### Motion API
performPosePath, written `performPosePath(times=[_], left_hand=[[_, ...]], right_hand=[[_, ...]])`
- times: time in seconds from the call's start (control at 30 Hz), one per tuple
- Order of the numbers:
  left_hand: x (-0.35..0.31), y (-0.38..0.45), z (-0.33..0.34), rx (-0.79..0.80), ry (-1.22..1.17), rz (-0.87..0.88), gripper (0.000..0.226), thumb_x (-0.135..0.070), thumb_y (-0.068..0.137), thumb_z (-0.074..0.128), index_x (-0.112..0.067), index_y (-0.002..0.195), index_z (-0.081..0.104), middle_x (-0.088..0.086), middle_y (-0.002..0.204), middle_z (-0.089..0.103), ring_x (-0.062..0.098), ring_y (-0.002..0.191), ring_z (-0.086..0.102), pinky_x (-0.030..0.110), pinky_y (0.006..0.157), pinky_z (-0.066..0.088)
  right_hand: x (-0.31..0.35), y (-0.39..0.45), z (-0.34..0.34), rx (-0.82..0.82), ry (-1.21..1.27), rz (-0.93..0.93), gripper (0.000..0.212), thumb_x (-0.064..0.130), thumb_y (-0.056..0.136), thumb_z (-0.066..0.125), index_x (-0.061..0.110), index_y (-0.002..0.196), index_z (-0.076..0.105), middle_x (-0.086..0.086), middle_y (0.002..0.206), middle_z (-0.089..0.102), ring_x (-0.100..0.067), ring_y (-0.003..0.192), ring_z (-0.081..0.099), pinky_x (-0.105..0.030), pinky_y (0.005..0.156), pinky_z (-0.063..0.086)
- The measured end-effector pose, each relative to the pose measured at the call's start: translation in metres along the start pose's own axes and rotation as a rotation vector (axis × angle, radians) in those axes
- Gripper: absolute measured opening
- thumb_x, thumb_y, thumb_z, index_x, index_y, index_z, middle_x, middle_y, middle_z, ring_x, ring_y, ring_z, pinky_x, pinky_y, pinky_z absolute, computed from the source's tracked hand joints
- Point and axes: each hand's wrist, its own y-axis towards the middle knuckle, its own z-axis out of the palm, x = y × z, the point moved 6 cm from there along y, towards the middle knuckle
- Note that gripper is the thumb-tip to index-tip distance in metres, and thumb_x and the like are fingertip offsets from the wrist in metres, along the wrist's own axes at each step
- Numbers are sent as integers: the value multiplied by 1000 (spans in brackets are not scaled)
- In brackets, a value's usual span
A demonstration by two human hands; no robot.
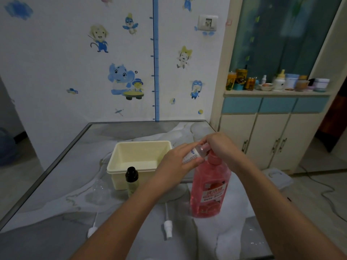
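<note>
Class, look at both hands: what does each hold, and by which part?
The left hand grips the small clear bottle round its labelled body; the right hand curls over the pink bottle at its pump top.

Grey table (56,184), cream tub (120,182), pink bottle (208,192), dark-capped bottle (132,180), spray pump (167,228)

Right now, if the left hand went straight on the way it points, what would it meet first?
Probably the pump of the pink bottle. The small bottle that the left hand grips already points at it, just under the right hand. Depth is unclear.
</note>
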Motion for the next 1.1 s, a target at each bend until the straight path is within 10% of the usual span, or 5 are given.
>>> performPosePath(times=[0.97, 1.1], left_hand=[[-9, 3, -8, 12, 21, 65, 41, -36, 88, 64, -29, 128, 58, -4, 114, 65, 13, 101, 59, 41, 88, 47], [-4, 3, -4, 19, 22, 60, 44, -47, 84, 60, -33, 126, 58, -6, 109, 65, 13, 97, 59, 42, 86, 48]], right_hand=[[11, -6, -3, 25, -6, -93, 22, 4, 91, 42, 6, 82, 62, 1, 62, 56, 5, 32, 50, -7, 33, 37], [1, -2, -1, 3, 26, -73, 22, 7, 90, 44, 10, 77, 62, 1, 65, 57, -5, 52, 53, -12, 42, 43]])
